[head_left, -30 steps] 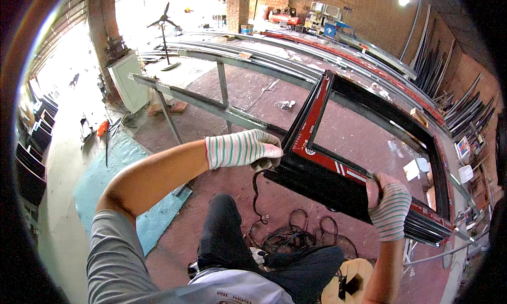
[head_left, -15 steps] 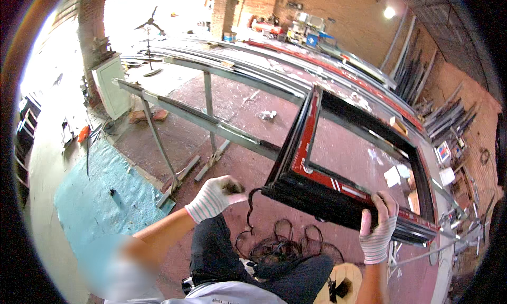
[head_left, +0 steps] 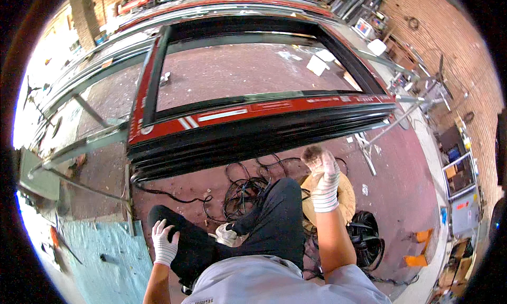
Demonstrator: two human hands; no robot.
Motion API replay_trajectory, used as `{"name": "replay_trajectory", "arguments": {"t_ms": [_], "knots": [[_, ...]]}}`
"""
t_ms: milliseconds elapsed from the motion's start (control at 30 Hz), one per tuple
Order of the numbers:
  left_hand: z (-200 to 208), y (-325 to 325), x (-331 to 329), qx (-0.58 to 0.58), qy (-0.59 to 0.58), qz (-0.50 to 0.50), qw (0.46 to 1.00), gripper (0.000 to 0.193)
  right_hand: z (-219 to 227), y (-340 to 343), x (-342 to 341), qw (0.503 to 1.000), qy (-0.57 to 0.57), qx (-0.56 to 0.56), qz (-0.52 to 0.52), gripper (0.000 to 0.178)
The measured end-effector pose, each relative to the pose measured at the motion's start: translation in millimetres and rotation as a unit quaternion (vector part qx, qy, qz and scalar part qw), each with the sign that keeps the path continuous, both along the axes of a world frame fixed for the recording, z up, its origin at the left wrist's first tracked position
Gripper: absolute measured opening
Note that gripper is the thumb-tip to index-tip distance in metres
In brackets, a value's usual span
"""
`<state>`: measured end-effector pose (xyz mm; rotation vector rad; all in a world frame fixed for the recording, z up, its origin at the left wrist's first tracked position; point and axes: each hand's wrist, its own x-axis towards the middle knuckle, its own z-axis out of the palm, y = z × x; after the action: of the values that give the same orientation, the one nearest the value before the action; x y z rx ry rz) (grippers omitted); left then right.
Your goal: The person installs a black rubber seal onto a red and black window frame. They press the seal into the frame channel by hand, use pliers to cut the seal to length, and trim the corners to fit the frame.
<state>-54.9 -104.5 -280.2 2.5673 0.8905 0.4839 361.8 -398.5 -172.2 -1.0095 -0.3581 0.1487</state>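
Observation:
A large black window frame (head_left: 259, 138) with red protective film along its faces lies across metal supports in front of me. From its near left corner a thin black strip (head_left: 169, 192) hangs down and runs to a tangled coil (head_left: 244, 193) on the floor by my feet. My left hand (head_left: 165, 243), in a striped white glove, rests on my thigh with its fingers apart. My right hand (head_left: 323, 176), gloved alike with dark-stained fingers, hovers below the frame's near side, apart from it. Its fingers are curled together; whether anything is inside them is hidden.
Below my right hand is a round tan stool top (head_left: 346, 201), beside a heap of black strip (head_left: 367, 238). An orange bracket-like piece (head_left: 418, 251) lies on the floor at right. Metal trestle rails (head_left: 87, 145) extend left, above a pale blue sheet (head_left: 108, 267).
My view has swung right, bringing the frame across the centre. My left hand has dropped from near the frame's corner to my thigh. My right hand has let go of the frame's near edge.

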Motion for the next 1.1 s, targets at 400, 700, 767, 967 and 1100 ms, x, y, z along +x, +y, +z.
{"name": "replay_trajectory", "arguments": {"t_ms": [400, 700, 767, 967, 1100], "knots": [[-11.2, 5.1, 9.2, 0.016, 0.010, -0.012, 1.000, 0.023, 94.0, -37.1, 69.7, 0.982, 0.169, 0.005, 0.079, 0.036], [-14.0, 6.1, 3.0, 0.000, 0.031, -0.023, 0.999, 0.026, 100.0, -22.9, 62.4, 0.976, 0.191, -0.083, 0.058, 0.027], [-17.9, 10.5, 0.2, 0.012, 0.029, -0.026, 0.999, 0.026, 95.8, -24.3, 65.7, 0.979, 0.180, -0.059, 0.070, 0.025], [-24.8, 13.5, 0.4, 0.016, 0.011, -0.022, 1.000, 0.024, 85.4, -23.0, 63.7, 0.986, 0.146, -0.079, 0.031, 0.026], [-26.5, 13.3, 2.7, 0.009, 0.002, -0.022, 1.000, 0.023, 84.2, -18.6, 48.8, 0.983, 0.140, -0.064, 0.097, 0.034]]}}
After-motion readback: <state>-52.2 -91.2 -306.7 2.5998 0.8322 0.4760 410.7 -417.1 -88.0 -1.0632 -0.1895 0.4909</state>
